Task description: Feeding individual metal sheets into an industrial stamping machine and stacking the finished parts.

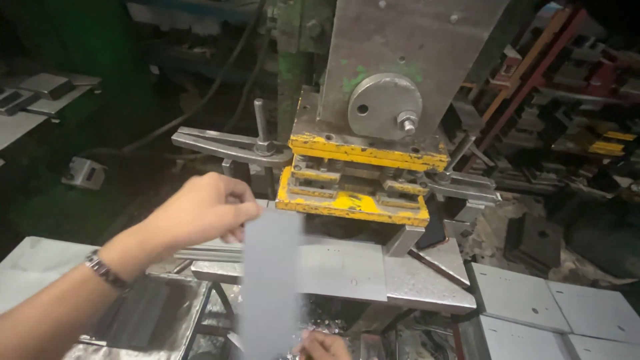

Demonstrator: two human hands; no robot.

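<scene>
My left hand (200,212) pinches the top end of a long flat grey metal strip (270,280), which hangs blurred in front of the press table. At the bottom edge of the view my right hand (321,347) is at the strip's lower end, only partly visible. A metal bracelet (105,271) circles my left wrist. Behind the strip stands a press machine with a yellow die set (353,203) and a round steel disc (385,107) on its ram.
A steel press table (373,270) lies below the die. Flat metal sheets (533,300) are stacked at right. A clamp arm (227,145) juts out left of the die. Shelves of metal parts (573,133) fill the right background.
</scene>
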